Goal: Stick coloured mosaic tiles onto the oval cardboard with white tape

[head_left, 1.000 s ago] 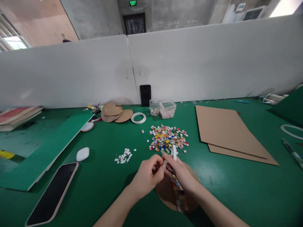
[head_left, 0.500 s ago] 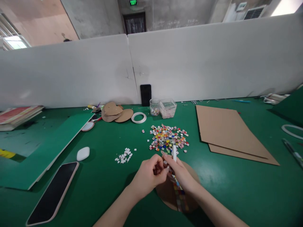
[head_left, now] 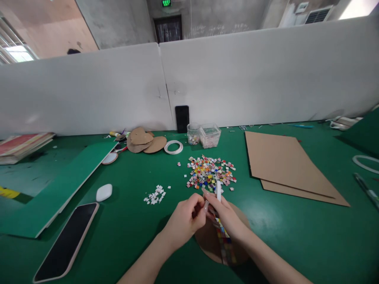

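Observation:
My left hand (head_left: 189, 217) is closed in a pinch, its fingertips touching those of my right hand; whatever lies between them is too small to make out. A white strip or tool (head_left: 218, 191) sticks up from my right hand (head_left: 226, 217), whose fingers are wrapped round it. Beneath both hands lies a round cardboard disc (head_left: 207, 243) with a band of coloured tiles (head_left: 227, 246) across it, partly covered by my right hand. Just beyond the hands spreads a pile of small coloured tiles (head_left: 210, 171). White tiles (head_left: 155, 195) form a smaller heap to the left.
A phone (head_left: 68, 240) and a white case (head_left: 104, 192) lie at left. Two clear containers (head_left: 210, 136), a white ring roll (head_left: 173, 147) and cardboard discs (head_left: 156, 144) stand or lie behind. Cardboard sheets (head_left: 284, 161) are at right, before a grey partition (head_left: 251, 79).
My left fingertips have shifted slightly up and left beside the right fingertips. My right hand keeps its hold on the white piece, nearly still.

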`<state>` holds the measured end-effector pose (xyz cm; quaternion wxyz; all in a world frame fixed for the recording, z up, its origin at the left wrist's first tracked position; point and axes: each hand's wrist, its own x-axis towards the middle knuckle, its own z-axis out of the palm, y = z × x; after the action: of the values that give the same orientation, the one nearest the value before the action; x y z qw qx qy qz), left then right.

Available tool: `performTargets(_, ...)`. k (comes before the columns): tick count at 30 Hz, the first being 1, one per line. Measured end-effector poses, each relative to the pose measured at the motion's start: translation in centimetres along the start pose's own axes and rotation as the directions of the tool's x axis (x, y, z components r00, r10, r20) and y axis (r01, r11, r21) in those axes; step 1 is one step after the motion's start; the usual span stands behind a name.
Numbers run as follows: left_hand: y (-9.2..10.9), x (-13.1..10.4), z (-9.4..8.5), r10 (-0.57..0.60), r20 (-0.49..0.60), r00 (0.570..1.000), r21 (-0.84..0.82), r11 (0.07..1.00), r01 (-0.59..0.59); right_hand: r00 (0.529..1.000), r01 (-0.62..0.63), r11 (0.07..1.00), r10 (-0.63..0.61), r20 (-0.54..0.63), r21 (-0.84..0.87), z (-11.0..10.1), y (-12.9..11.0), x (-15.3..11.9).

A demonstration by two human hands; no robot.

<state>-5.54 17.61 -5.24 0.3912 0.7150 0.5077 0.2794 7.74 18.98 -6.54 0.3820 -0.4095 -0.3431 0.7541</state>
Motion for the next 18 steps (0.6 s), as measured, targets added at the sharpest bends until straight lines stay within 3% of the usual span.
performTargets(6, 0.04, 0.12, 0.42, 0.045, -0.09, 0.995, 0.162, 0.986, -0.03, 1.0, -0.003, 1.0, 0.003, -0.008, 0.031, 0.2, 0.23, 0.04)
performTargets(18, -0.3, 0.0, 0.51, 0.071, -0.09, 0.993, 0.21, 0.976, -0.05, 0.999, -0.02, 1.0, 0.019, -0.025, -0.023, 0.29, 0.15, -0.01)
